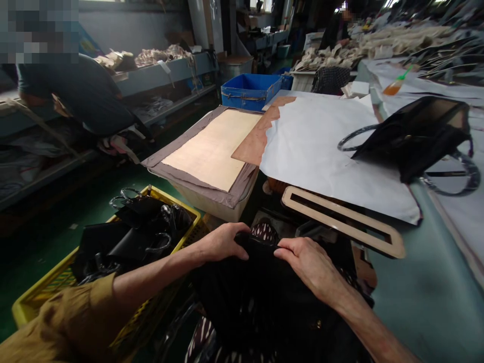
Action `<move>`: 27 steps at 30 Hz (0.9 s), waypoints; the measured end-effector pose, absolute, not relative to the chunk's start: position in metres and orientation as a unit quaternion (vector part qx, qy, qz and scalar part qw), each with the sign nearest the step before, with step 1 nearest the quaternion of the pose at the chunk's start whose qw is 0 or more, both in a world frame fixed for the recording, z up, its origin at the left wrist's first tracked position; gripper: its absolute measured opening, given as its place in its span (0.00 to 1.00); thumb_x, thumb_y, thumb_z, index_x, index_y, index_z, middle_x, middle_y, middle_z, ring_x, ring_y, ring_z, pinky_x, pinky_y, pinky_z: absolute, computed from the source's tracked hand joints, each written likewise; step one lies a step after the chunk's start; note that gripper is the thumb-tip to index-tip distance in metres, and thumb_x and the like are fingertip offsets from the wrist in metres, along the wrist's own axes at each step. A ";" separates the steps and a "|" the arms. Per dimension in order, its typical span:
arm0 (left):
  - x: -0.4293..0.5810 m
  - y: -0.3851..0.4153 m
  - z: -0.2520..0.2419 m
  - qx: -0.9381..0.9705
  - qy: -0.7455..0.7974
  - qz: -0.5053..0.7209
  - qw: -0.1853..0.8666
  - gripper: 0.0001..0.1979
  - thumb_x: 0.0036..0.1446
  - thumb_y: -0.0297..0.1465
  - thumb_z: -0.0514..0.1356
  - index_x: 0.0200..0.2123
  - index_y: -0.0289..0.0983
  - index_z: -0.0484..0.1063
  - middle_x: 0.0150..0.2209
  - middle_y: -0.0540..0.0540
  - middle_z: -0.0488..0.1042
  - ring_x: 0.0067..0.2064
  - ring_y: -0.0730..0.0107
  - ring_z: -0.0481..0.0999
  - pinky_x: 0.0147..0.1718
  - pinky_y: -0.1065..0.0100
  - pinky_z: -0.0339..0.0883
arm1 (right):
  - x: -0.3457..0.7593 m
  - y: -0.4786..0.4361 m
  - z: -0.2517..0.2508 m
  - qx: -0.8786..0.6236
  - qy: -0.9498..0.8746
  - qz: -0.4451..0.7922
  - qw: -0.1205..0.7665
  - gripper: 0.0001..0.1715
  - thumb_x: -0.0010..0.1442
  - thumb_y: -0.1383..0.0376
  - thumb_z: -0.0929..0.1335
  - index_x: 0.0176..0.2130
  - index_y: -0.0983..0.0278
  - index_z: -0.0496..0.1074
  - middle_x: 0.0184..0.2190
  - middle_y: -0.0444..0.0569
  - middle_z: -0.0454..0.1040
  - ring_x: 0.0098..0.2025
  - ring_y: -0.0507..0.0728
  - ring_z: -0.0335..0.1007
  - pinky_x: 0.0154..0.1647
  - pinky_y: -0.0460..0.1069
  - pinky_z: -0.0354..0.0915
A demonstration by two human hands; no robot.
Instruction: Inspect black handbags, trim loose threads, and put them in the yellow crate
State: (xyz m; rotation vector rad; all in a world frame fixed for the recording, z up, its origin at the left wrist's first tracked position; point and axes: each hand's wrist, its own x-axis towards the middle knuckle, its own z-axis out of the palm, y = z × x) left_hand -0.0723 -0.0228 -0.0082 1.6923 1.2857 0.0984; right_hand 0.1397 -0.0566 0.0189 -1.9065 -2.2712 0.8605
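Note:
A black handbag (272,302) lies over my lap, its top edge held up between both hands. My left hand (229,242) pinches that edge on the left, thumb on the near side. On the right, my right hand (302,257) grips the same edge with thumb and fingers pressed together. A small gold-coloured fitting (316,324) shows on the bag's lower right. Below the edge, the bag's inside and lower part are too dark to make out. Patterned dark cloth (264,232) shows behind the bag.
A yellow crate (49,292) of black handbags stands at left. Ahead is a board-topped bin (212,151); a blue bin (249,91) stands beyond. At right, the table (427,282) bears white sheeting (313,136), another black handbag (412,136) and a slotted wooden frame (340,222). A person (75,96) sits at far left.

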 end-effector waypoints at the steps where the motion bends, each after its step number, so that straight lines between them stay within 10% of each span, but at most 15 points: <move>1: -0.075 -0.022 -0.012 0.677 0.514 0.051 0.524 0.24 0.39 0.32 0.63 0.44 0.38 0.68 0.35 0.50 0.73 0.37 0.64 0.70 0.36 0.70 0.62 | 0.140 -0.056 0.018 -0.615 -0.736 0.280 0.027 0.17 0.57 0.60 0.61 0.20 0.60 0.67 0.18 0.42 0.70 0.26 0.52 0.67 0.28 0.45 0.53; 27: -0.072 -0.013 -0.021 0.670 0.511 0.079 0.532 0.11 0.43 0.29 0.55 0.30 0.33 0.75 0.20 0.54 0.65 0.24 0.76 0.61 0.22 0.76 0.52 | 0.141 -0.055 0.009 -0.614 -0.743 0.265 0.019 0.15 0.59 0.58 0.60 0.25 0.58 0.70 0.22 0.42 0.73 0.29 0.54 0.69 0.30 0.46 0.55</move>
